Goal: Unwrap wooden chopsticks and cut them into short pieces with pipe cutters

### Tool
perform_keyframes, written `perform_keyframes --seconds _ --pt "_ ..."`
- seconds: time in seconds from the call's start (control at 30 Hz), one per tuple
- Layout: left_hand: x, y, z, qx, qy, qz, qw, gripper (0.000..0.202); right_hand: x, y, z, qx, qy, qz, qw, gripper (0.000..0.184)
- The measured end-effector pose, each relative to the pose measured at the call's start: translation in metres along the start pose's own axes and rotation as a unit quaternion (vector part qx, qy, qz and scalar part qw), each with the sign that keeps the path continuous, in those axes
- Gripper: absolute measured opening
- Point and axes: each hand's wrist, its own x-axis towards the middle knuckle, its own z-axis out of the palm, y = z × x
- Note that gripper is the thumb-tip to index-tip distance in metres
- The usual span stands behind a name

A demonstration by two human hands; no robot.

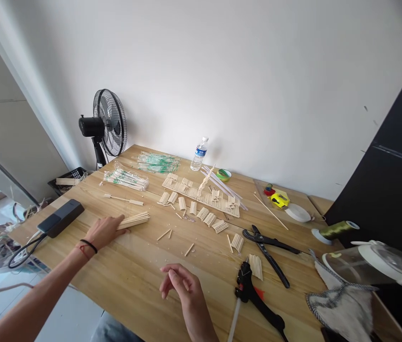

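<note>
My left hand [104, 231] rests on the wooden table [133, 275] with its fingers closed over the near end of a bundle of bamboo sticks [135, 220]. My right hand [181, 283] hovers just above the table near the front edge, fingers loosely curled and apart, holding nothing. Several small glued panels of cut sticks [201, 202] lie across the middle of the table. Loose short stick pieces [164, 234] lie between my hands and the panels.
A black glue gun [254, 297] and black cutters [268, 249] lie to the right of my right hand. A power bank [60, 217] sits at the left edge. Wrapped chopstick packs [126, 179], a water bottle [199, 154], a fan [106, 124], tape and thread spools are further back.
</note>
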Motion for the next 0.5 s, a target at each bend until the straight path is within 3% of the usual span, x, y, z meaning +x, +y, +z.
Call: perform_keyframes --seconds 0.17,0.33,0.5 --pt "0.013 -0.039 -0.012 0.011 0.016 0.017 1.0 0.04 0.001 -0.004 0.012 -0.005 -0.023 0.011 1.0 0.044" --pt "0.026 -0.054 -0.016 0.002 0.04 0.042 0.998 0.036 0.0 -0.004 0.009 -0.01 -0.016 0.018 1.0 0.046" --pt "0.035 -0.063 -0.008 -0.01 0.075 0.101 0.992 0.032 -0.003 -0.002 0.003 -0.005 -0.006 0.018 1.0 0.046"
